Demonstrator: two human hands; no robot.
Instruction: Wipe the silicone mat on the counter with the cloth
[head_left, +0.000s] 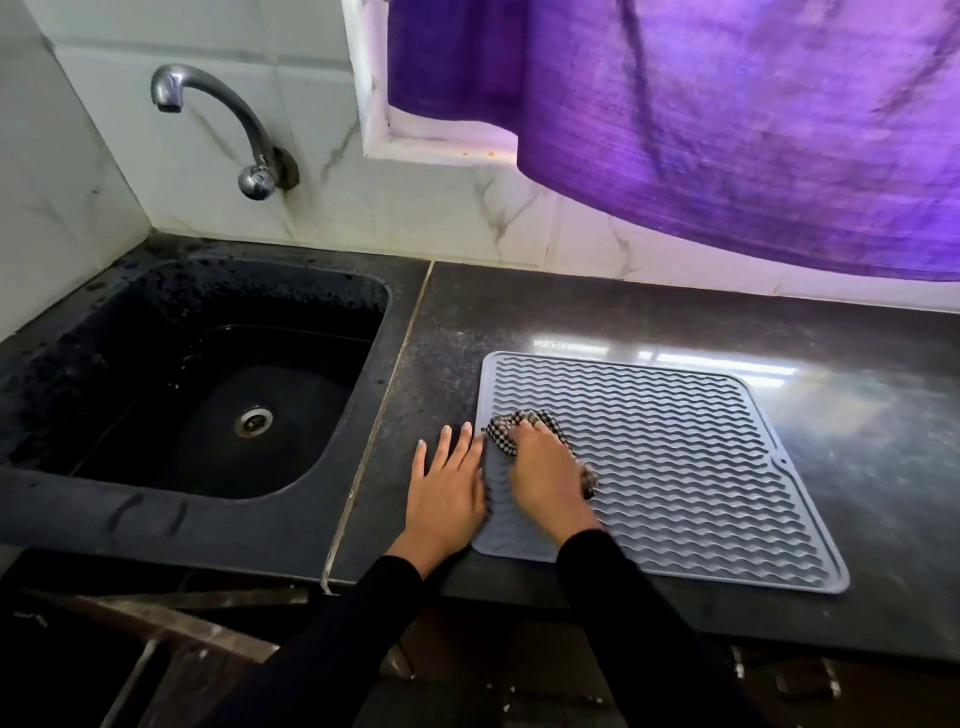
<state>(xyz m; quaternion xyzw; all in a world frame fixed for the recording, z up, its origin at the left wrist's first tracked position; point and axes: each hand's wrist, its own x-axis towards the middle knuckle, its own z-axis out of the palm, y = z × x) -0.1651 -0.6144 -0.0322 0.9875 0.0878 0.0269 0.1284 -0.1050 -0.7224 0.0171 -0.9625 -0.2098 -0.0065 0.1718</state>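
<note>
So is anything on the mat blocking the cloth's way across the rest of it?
Nothing visible. The right hand grips the cloth near the mat's left edge; the ribbed surface rightward is bare. The left hand rests at that edge.

Grey ribbed mat (675, 467) flat; checked cloth (511, 423) bunched atop
</note>
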